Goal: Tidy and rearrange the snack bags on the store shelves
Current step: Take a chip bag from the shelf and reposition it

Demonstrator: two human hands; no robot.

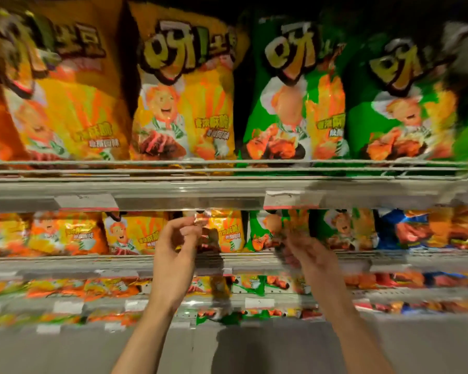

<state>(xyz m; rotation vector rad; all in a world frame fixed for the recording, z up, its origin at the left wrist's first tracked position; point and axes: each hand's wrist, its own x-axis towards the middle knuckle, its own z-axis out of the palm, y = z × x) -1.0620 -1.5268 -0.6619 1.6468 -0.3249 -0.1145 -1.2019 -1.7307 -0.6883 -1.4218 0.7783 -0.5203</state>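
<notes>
Left grip (177, 240) pinches the top corner of a yellow bag (222, 230) on the second shelf (65, 259); right grip (297, 252) is blurred at the neighbouring green bag (265, 228), and whether it holds it I cannot tell. Tidying looks midway: the top shelf (227, 171) already faces neatly, with two yellow bags (184, 103) and two green (295, 103). Lower rows look jumbled and too blurred to count.

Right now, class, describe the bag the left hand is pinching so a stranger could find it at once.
Start at the big top shelf and drop to the row below. Where yellow bags give way to green, the left hand pinches the top edge of the yellow bag, the last yellow one before the green bag.
</notes>
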